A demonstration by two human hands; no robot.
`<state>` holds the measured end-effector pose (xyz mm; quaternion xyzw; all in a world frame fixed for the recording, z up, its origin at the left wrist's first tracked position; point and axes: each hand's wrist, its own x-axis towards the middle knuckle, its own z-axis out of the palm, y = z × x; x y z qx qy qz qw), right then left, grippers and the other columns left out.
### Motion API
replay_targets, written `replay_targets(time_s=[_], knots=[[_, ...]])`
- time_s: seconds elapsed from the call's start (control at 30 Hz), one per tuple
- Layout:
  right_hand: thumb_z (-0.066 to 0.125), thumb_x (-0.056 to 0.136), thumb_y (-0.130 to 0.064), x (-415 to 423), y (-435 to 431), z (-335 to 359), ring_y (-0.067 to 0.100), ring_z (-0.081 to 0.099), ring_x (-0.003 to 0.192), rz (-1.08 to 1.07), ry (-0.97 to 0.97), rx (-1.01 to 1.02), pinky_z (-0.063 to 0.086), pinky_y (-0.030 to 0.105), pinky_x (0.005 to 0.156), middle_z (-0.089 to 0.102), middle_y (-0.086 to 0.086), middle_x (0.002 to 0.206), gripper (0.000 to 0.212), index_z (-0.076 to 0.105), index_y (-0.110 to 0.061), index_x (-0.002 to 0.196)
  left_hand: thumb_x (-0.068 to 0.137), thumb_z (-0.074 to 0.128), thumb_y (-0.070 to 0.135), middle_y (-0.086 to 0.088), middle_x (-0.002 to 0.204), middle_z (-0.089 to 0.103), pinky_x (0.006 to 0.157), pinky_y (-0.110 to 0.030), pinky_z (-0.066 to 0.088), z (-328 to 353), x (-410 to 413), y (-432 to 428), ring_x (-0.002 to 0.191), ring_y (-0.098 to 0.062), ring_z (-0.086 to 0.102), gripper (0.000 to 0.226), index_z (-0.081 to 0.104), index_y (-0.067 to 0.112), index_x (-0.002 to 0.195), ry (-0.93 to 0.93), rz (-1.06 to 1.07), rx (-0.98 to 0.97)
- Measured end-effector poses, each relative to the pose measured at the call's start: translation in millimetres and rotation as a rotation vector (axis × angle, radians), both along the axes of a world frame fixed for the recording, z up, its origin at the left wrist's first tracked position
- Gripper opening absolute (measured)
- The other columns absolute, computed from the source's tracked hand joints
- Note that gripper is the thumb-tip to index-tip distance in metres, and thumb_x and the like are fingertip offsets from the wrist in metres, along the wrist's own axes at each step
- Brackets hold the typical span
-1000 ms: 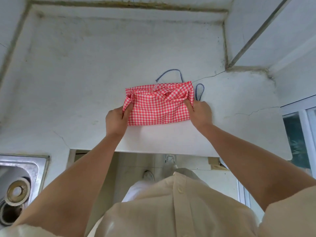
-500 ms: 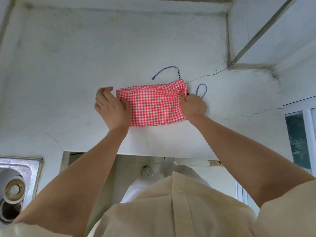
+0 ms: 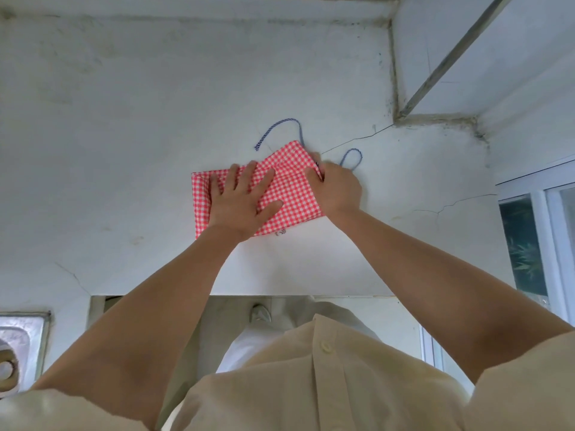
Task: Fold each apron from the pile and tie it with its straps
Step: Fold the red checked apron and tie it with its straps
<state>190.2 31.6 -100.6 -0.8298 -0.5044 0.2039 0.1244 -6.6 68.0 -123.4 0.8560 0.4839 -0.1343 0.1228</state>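
Note:
A red-and-white checked apron (image 3: 292,194), folded into a small rectangle, lies on the white counter (image 3: 124,150). My left hand (image 3: 242,203) presses flat on its middle with the fingers spread. At the apron's right edge my right hand (image 3: 337,188) pinches the folded cloth, lifting the far right corner a little. A blue-and-white twisted strap (image 3: 280,126) curls out behind the apron, and a second loop of strap (image 3: 353,157) shows just beyond my right hand.
A steel sink (image 3: 18,346) is set into the counter at the lower left. The counter's front edge runs just below my forearms. A raised wall ledge (image 3: 435,118) stands at the back right and a window frame (image 3: 541,244) at the right. Cracks cross the counter.
The apron's top edge was folded over into a flat rectangle. My left hand let go of the left edge and moved onto the middle, now flat. My right hand keeps the right edge.

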Motion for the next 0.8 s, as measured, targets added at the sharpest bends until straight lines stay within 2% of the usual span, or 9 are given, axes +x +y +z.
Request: replay_targets(time_s=[0.07, 0.17, 0.23, 0.33, 0.4, 0.5, 0.63, 0.73, 0.8], knots=[[0.055, 0.092, -0.021, -3, -2, 0, 0.03, 0.058, 0.108, 0.051, -0.059, 0.289, 0.046, 0.044, 0.088, 0.063, 0.01, 0.116, 0.029, 0.058, -0.012, 0.12, 0.085, -0.001, 0.079, -0.002, 0.164, 0.004, 0.115, -0.063, 0.007, 0, 6, 1, 0.149, -0.035, 0.004, 0.079, -0.001, 0.042, 0.154, 0.021, 0.079, 0.0], [0.047, 0.089, -0.018, -23, -5, 1, 0.027, 0.038, 0.139, 0.298, -0.081, 0.401, 0.024, 0.042, 0.112, 0.044, 0.008, 0.149, 0.049, 0.05, -0.013, 0.138, 0.093, 0.007, 0.066, -0.005, 0.16, 0.012, 0.11, -0.061, 0.02, 3, 12, -1, 0.143, -0.035, 0.014, 0.067, 0.004, 0.04, 0.154, 0.048, 0.166, 0.025], [0.033, 0.095, -0.03, -42, -11, -6, 0.025, 0.03, 0.145, 0.502, -0.096, 0.307, 0.013, 0.043, 0.117, 0.038, 0.007, 0.155, 0.053, 0.047, -0.013, 0.144, 0.1, 0.016, 0.055, -0.008, 0.154, 0.024, 0.1, -0.055, 0.033, 6, 12, -3, 0.134, -0.035, 0.026, 0.057, 0.016, 0.037, 0.154, -0.001, 0.231, 0.048], [0.006, 0.093, -0.043, -49, -22, -23, 0.022, 0.008, 0.152, 0.63, -0.069, 0.051, -0.013, 0.041, 0.118, 0.019, 0.004, 0.162, 0.071, 0.028, -0.013, 0.154, 0.103, 0.026, 0.043, -0.012, 0.14, 0.035, 0.084, -0.048, 0.047, 11, 2, -8, 0.122, -0.031, 0.035, 0.051, 0.028, 0.03, 0.152, -0.117, 0.309, 0.028], [0.011, 0.097, -0.041, -40, -23, -32, 0.02, -0.007, 0.152, 0.713, -0.087, -0.024, -0.021, 0.042, 0.116, 0.005, 0.0, 0.165, 0.065, 0.015, -0.016, 0.157, 0.102, 0.03, 0.043, -0.013, 0.133, 0.039, 0.081, -0.046, 0.052, 11, -12, -16, 0.119, -0.029, 0.04, 0.052, 0.033, 0.024, 0.151, -0.163, 0.32, 0.001], [0.036, 0.101, -0.024, -31, -14, -31, 0.018, -0.013, 0.151, 0.88, -0.05, -0.057, -0.016, 0.049, 0.119, -0.002, -0.003, 0.165, 0.061, 0.01, -0.019, 0.157, 0.101, 0.031, 0.045, -0.017, 0.133, 0.047, 0.095, -0.048, 0.046, 8, -30, -35, 0.12, -0.034, 0.047, 0.055, 0.046, 0.01, 0.141, -0.147, 0.22, 0.125], [0.044, 0.097, -0.011, -33, -5, -25, 0.019, -0.012, 0.151, 0.956, -0.002, -0.053, -0.02, 0.045, 0.117, 0.001, -0.002, 0.165, 0.065, 0.016, -0.018, 0.156, 0.096, 0.058, 0.024, -0.016, 0.151, 0.039, 0.113, -0.051, 0.031, 2, -51, -47, 0.141, -0.036, 0.035, 0.047, 0.051, 0.004, 0.138, -0.191, -0.097, 0.347], [0.047, 0.093, -0.001, -35, -7, -26, 0.023, -0.003, 0.152, 0.943, 0.062, 0.032, -0.013, 0.043, 0.12, 0.012, 0.003, 0.164, 0.062, 0.031, -0.015, 0.152, 0.087, 0.067, 0.019, -0.009, 0.15, 0.045, 0.117, -0.05, 0.026, 4, -72, -47, 0.141, -0.031, 0.038, 0.06, 0.048, 0.013, 0.143, -0.225, -0.408, 0.242], [0.052, 0.09, 0.006, -33, -14, -27, 0.03, 0.02, 0.149, 0.933, 0.081, 0.135, 0.008, 0.046, 0.122, 0.032, 0.01, 0.157, 0.052, 0.052, -0.01, 0.139, 0.081, 0.076, 0.023, -0.01, 0.145, 0.051, 0.115, -0.051, 0.025, 2, -80, -47, 0.135, -0.031, 0.047, 0.069, 0.048, 0.015, 0.143, -0.225, -0.391, 0.135]])
